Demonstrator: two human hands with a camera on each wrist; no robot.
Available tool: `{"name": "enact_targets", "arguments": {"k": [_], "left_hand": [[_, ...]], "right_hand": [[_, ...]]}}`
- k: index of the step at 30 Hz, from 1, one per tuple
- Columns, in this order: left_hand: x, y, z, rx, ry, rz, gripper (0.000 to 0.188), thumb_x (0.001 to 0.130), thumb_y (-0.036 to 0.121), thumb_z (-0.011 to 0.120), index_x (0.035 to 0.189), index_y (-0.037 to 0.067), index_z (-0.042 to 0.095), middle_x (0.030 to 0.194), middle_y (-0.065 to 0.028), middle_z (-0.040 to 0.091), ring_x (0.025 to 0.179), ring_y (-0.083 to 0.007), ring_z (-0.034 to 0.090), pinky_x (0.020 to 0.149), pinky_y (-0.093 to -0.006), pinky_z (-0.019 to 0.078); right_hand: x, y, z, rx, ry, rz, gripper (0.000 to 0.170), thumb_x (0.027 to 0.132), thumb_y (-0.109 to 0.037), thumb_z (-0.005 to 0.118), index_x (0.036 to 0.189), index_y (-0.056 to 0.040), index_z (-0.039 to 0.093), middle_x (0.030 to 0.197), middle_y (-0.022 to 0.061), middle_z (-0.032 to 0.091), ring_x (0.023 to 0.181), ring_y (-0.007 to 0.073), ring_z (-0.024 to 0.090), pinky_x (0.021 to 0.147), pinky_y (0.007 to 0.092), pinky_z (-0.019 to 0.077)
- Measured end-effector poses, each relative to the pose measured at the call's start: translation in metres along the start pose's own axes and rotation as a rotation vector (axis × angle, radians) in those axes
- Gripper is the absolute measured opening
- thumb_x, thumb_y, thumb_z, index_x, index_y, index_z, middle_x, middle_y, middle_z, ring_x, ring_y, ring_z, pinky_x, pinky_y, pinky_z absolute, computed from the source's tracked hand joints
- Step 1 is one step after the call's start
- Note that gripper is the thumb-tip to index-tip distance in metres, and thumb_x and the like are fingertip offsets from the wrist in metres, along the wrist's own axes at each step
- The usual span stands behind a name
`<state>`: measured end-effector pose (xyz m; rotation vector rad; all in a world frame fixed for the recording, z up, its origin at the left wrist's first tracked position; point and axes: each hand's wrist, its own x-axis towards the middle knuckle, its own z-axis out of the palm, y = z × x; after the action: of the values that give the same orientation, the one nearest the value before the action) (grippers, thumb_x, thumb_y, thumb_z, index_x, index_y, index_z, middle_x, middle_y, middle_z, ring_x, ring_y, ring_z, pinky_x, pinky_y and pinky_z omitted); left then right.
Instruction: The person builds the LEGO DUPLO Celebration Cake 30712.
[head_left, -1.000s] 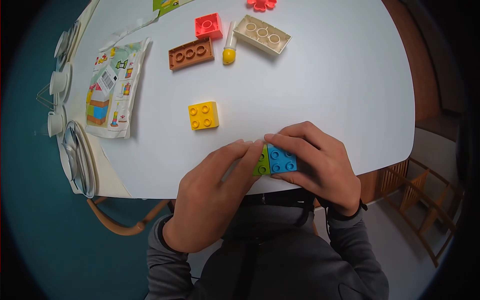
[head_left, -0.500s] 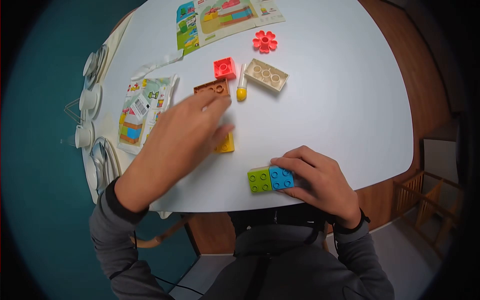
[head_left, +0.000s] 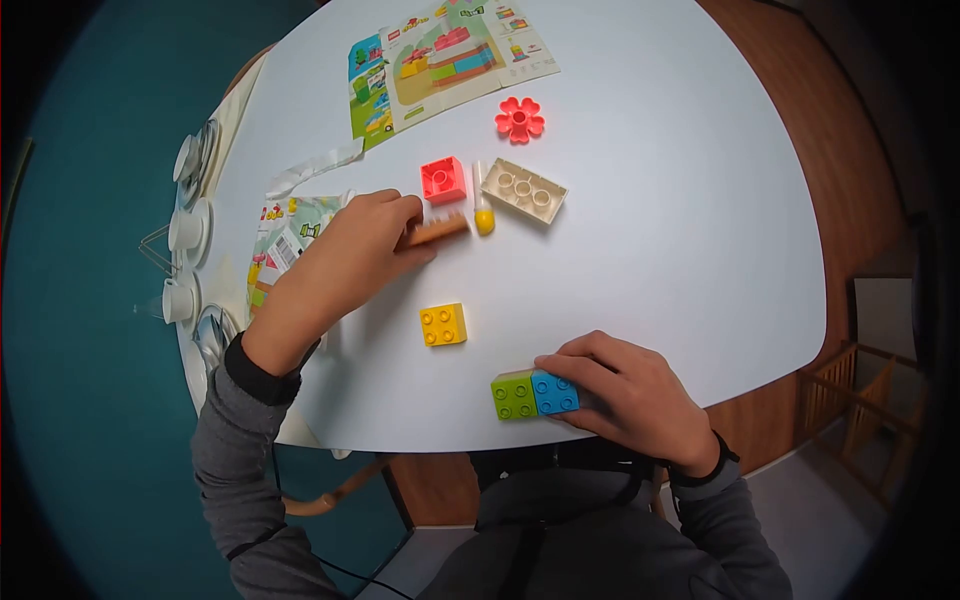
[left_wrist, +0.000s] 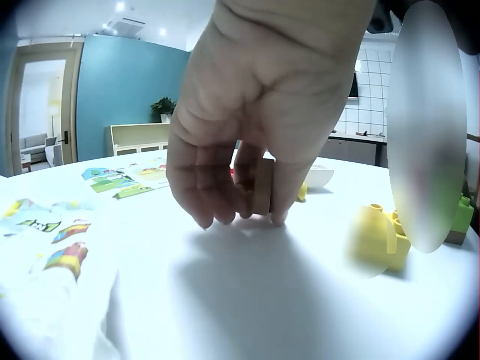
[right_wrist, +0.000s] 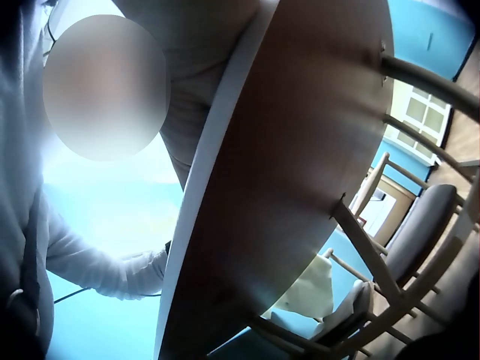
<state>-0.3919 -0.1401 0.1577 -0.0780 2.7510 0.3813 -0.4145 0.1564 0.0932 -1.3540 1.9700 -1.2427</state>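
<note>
My left hand [head_left: 355,250] pinches a brown building brick [head_left: 440,231] between thumb and fingers; the brick is tipped on its side, low over the table. In the left wrist view the fingertips reach down close to the tabletop around that brown brick [left_wrist: 262,187]. Near the table's front edge, my right hand [head_left: 640,400] grips a blue brick [head_left: 555,394], thumb on the near side and fingers on the far side. A green brick [head_left: 514,397] sits flush against the blue one, with a brown layer under the green in the left wrist view. Between the hands stands a yellow brick [head_left: 442,325].
Beyond the left hand lie a coral brick [head_left: 442,180], a white stick with a yellow tip [head_left: 484,221], an upturned cream brick [head_left: 524,192] and a coral flower [head_left: 520,121]. A printed sheet [head_left: 450,60], a package [head_left: 270,250] and cups [head_left: 185,230] occupy the far and left sides.
The left hand has left the green and blue bricks, reached forward and left past the yellow brick, and taken hold of the brown brick, tipping it. The right hand keeps its grip.
</note>
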Motion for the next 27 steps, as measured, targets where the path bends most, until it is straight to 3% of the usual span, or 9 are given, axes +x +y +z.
{"name": "enact_targets", "arguments": {"k": [2, 6, 8, 12, 14, 19, 22, 27], "left_hand": [[-0.003, -0.005, 0.009, 0.148, 0.128, 0.083, 0.022, 0.086, 0.011, 0.068, 0.100, -0.003, 0.058, 0.081, -0.0167, 0.061, 0.076, -0.0315, 0.061, 0.071, -0.0368, 0.0474], [-0.023, 0.022, 0.003, 0.011, 0.078, -0.035, 0.018, 0.090, 0.006, 0.060, 0.105, -0.003, 0.058, 0.081, -0.0171, 0.060, 0.074, -0.0316, 0.059, 0.072, -0.0362, 0.0474], [-0.043, 0.039, 0.012, -0.139, 0.306, 0.046, 0.029, 0.087, 0.000, 0.058, 0.116, -0.001, 0.057, 0.084, -0.0165, 0.058, 0.074, -0.0321, 0.056, 0.073, -0.0373, 0.0471], [-0.073, 0.073, 0.020, -0.172, 0.187, 0.099, 0.045, 0.081, -0.003, 0.059, 0.126, 0.000, 0.053, 0.091, -0.0167, 0.056, 0.081, -0.0320, 0.056, 0.076, -0.0392, 0.0474], [-0.078, 0.083, 0.033, -0.152, 0.063, 0.180, 0.058, 0.076, -0.004, 0.062, 0.133, 0.000, 0.049, 0.103, -0.0170, 0.054, 0.090, -0.0327, 0.056, 0.079, -0.0374, 0.0479], [-0.086, 0.098, 0.057, -0.104, -0.005, 0.174, 0.076, 0.073, 0.003, 0.072, 0.142, 0.000, 0.040, 0.111, -0.0151, 0.052, 0.098, -0.0321, 0.055, 0.084, -0.0388, 0.0493], [-0.087, 0.101, 0.057, -0.030, -0.003, 0.137, 0.077, 0.074, 0.006, 0.076, 0.143, 0.001, 0.040, 0.111, -0.0142, 0.052, 0.092, -0.0294, 0.058, 0.077, -0.0370, 0.0525], [-0.085, 0.101, 0.049, 0.076, 0.027, 0.180, 0.065, 0.074, 0.012, 0.078, 0.133, 0.003, 0.054, 0.094, -0.0061, 0.057, 0.072, -0.0188, 0.061, 0.058, -0.0308, 0.0515]], "right_hand": [[0.000, 0.000, 0.000, 0.001, -0.004, 0.002, 0.049, 0.071, -0.009, 0.079, 0.118, -0.0086, 0.062, 0.104, 0.0071, 0.060, 0.090, 0.0251, 0.063, 0.077, 0.0347, 0.0545], [0.000, 0.003, 0.001, -0.007, 0.035, -0.052, 0.051, 0.076, -0.009, 0.076, 0.123, -0.0050, 0.057, 0.104, 0.0099, 0.058, 0.086, 0.0260, 0.062, 0.072, 0.0344, 0.0538], [0.001, 0.002, 0.001, -0.005, 0.044, -0.034, 0.052, 0.075, -0.009, 0.077, 0.124, -0.0043, 0.057, 0.104, 0.0102, 0.058, 0.085, 0.0260, 0.062, 0.072, 0.0344, 0.0535], [0.000, 0.002, 0.003, 0.005, 0.062, -0.020, 0.060, 0.072, -0.006, 0.077, 0.128, -0.0026, 0.055, 0.103, 0.0111, 0.058, 0.085, 0.0265, 0.062, 0.070, 0.0349, 0.0524], [0.000, 0.002, 0.004, 0.007, 0.064, -0.019, 0.066, 0.068, -0.003, 0.077, 0.130, -0.0024, 0.054, 0.104, 0.0112, 0.058, 0.087, 0.0274, 0.062, 0.071, 0.0359, 0.0523], [-0.002, 0.002, 0.005, -0.010, 0.061, -0.007, 0.069, 0.065, -0.001, 0.077, 0.130, -0.0032, 0.054, 0.105, 0.0110, 0.058, 0.089, 0.0284, 0.062, 0.074, 0.0370, 0.0525], [-0.001, 0.001, 0.004, -0.006, 0.063, 0.003, 0.067, 0.064, 0.000, 0.077, 0.128, -0.0037, 0.055, 0.106, 0.0112, 0.058, 0.091, 0.0287, 0.062, 0.075, 0.0373, 0.0528], [0.000, 0.000, 0.004, -0.003, 0.064, 0.005, 0.061, 0.065, 0.001, 0.076, 0.123, -0.0039, 0.057, 0.105, 0.0124, 0.060, 0.092, 0.0294, 0.063, 0.076, 0.0376, 0.0530]]}}
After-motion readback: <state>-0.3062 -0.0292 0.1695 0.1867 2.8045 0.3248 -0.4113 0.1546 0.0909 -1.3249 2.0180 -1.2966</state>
